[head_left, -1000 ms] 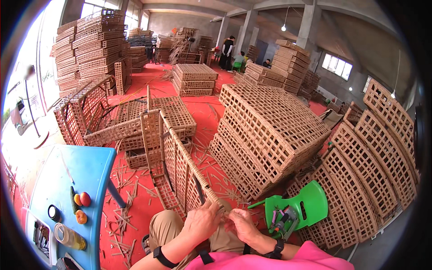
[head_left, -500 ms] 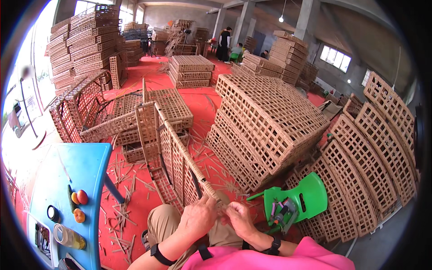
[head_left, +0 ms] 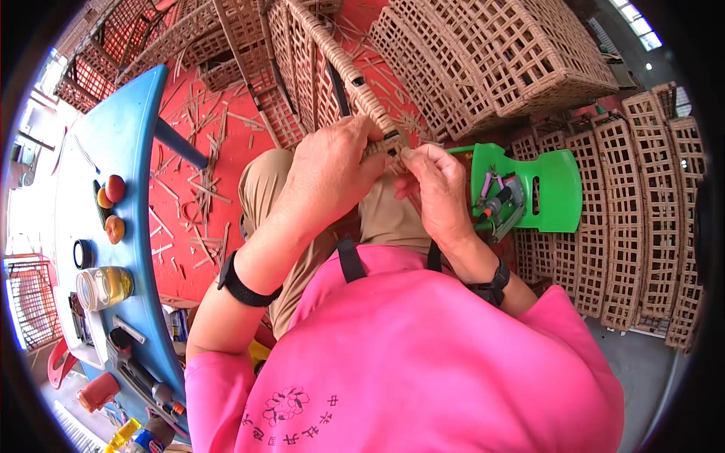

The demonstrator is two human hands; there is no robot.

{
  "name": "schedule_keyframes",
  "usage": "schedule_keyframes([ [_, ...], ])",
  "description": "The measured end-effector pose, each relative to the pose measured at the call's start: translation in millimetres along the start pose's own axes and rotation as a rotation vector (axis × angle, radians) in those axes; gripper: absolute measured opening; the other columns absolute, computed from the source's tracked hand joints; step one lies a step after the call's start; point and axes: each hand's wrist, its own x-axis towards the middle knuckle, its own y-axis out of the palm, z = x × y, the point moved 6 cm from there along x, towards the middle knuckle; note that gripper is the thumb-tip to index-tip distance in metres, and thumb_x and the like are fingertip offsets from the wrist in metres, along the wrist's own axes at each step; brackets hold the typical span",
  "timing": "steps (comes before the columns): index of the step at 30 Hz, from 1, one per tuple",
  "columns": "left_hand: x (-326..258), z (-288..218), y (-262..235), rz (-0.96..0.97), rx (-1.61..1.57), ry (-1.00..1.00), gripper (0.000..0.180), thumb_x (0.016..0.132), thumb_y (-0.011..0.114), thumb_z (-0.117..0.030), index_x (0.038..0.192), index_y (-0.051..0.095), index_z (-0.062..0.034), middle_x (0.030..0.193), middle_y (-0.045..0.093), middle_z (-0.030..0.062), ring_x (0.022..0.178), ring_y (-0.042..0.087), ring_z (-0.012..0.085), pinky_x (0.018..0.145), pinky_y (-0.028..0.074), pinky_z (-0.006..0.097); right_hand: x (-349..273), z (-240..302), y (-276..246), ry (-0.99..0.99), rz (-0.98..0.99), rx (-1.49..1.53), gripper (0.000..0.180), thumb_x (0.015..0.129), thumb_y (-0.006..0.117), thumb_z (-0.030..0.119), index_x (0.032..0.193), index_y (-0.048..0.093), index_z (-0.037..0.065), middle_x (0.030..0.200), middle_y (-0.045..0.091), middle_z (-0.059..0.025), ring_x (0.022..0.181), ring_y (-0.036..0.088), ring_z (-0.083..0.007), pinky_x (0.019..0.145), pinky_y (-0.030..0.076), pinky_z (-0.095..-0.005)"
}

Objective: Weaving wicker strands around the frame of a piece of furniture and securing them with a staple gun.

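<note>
A woven rattan frame [head_left: 332,51] stands tilted before me, its corner end at my lap. Its top rail is wrapped in tan strip, with dark bands showing in places. My left hand [head_left: 343,162] is closed around the rail close to this end. Just to the right, my right hand [head_left: 439,189] has thumb and forefinger pinched together at the tip of the rail. What lies in that pinch is too small to make out, and the left fingers partly cover the rail end.
At left, a blue table [head_left: 124,143] holds fruit, a glass jar [head_left: 106,288] and tools. A green chair [head_left: 557,189] with a power tool [head_left: 506,202] stands right. Woven panels [head_left: 521,49] are stacked ahead and at far right. Cut strips [head_left: 202,189] litter the red floor.
The view has tipped downward, so the hands and frame end appear higher and the shirt shows more. Both hands stay at the rail end.
</note>
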Motion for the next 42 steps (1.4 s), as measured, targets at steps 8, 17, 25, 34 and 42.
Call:
schedule_keyframes([
  [8,-7.9,-4.8,0.6,-0.01,0.02,-0.021,0.028,0.078,0.07,-0.019,0.098,0.063,0.0004,0.091,0.067,0.0171,0.089,0.065,0.0344,0.076,0.051,0.04,-9.0,4.8,2.1,0.001,-0.043,-0.018,0.02,0.094,0.06,0.017,0.078,0.059,0.003,0.07,0.061,-0.0014,0.058,0.058,-0.0068,0.051,0.048,-0.0221],
  [17,-5.4,-1.5,0.3,-0.023,0.014,-0.006,0.029,0.078,0.07,-0.019,0.097,0.063,0.0003,0.092,0.066,0.017,0.089,0.065,0.0343,0.077,0.051,0.04,-6.2,8.4,5.5,0.013,-0.071,-0.085,0.019,0.092,0.058,0.014,0.076,0.058,0.004,0.067,0.06,-0.0014,0.056,0.055,-0.0058,0.05,0.046,-0.0215],
  [25,-7.0,1.1,-0.9,-0.045,-0.022,0.039,0.027,0.077,0.069,-0.017,0.097,0.063,0.0007,0.091,0.065,0.0174,0.088,0.064,0.0357,0.076,0.05,0.042,-4.9,7.3,7.3,0.158,0.001,0.01,0.019,0.091,0.058,0.016,0.076,0.059,0.004,0.068,0.06,-0.0017,0.055,0.056,-0.008,0.049,0.046,-0.0222],
  [34,-7.1,0.0,0.7,-0.037,-0.007,0.029,0.026,0.077,0.065,-0.016,0.097,0.063,0.0007,0.092,0.066,0.0173,0.088,0.064,0.0353,0.076,0.05,0.042,-11.8,7.1,10.8,0.029,-0.104,-0.039,0.022,0.092,0.06,0.019,0.076,0.058,0.005,0.069,0.058,-0.0001,0.057,0.056,-0.0069,0.049,0.045,-0.0222],
  [42,-7.0,0.5,0.5,-0.056,-0.014,0.039,0.026,0.077,0.065,-0.015,0.097,0.064,0.0012,0.092,0.066,0.0176,0.088,0.064,0.0353,0.077,0.05,0.042,-7.3,12.0,11.5,0.001,-0.094,-0.059,0.024,0.093,0.061,0.021,0.077,0.059,0.004,0.068,0.058,0.0,0.057,0.055,-0.0064,0.05,0.045,-0.0217],
])
